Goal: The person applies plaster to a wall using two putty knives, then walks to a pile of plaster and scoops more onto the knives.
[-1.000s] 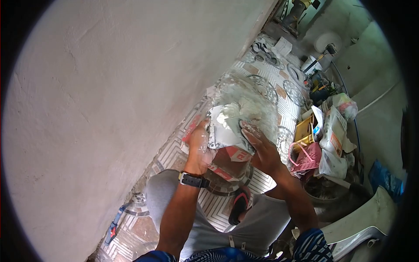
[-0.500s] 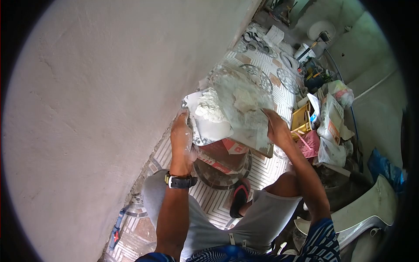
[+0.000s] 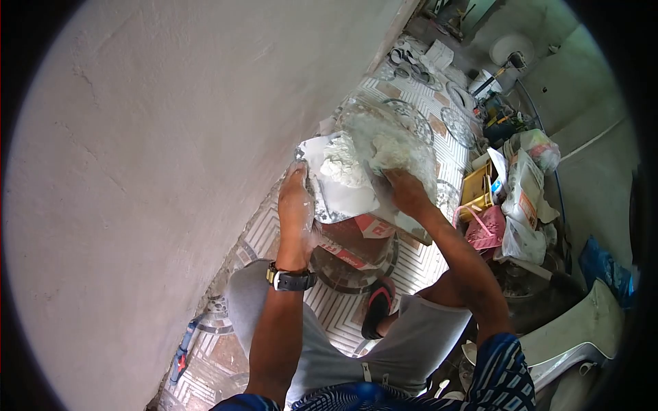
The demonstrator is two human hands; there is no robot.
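Note:
My left hand [image 3: 295,198], smeared with white, grips the left edge of a flat white plate [image 3: 353,203]. A mound of white putty [image 3: 343,162] lies on this plate. Beside it, a broad board [image 3: 363,116] carries more putty [image 3: 391,149] and a whitish film. My right hand [image 3: 408,192] is over the board, fingers closed around what looks like a flat scraper [image 3: 381,189], its grey blade close to the plate's right edge. The scraper's handle is mostly hidden by the fingers. Under the plate and board stands a cardboard box [image 3: 353,246] with red print.
A plastered wall [image 3: 151,137] fills the left side. Along the right lie a yellow basket [image 3: 476,188], a pink basket [image 3: 486,228], plastic bags [image 3: 524,181] and a white curved panel [image 3: 569,325]. A blue pipe piece [image 3: 184,349] lies by the wall. The floor is patterned tile [image 3: 343,322].
My right hand has moved left from the board's right edge to its middle, near the plate. My left hand still holds the plate. The view has shifted slightly.

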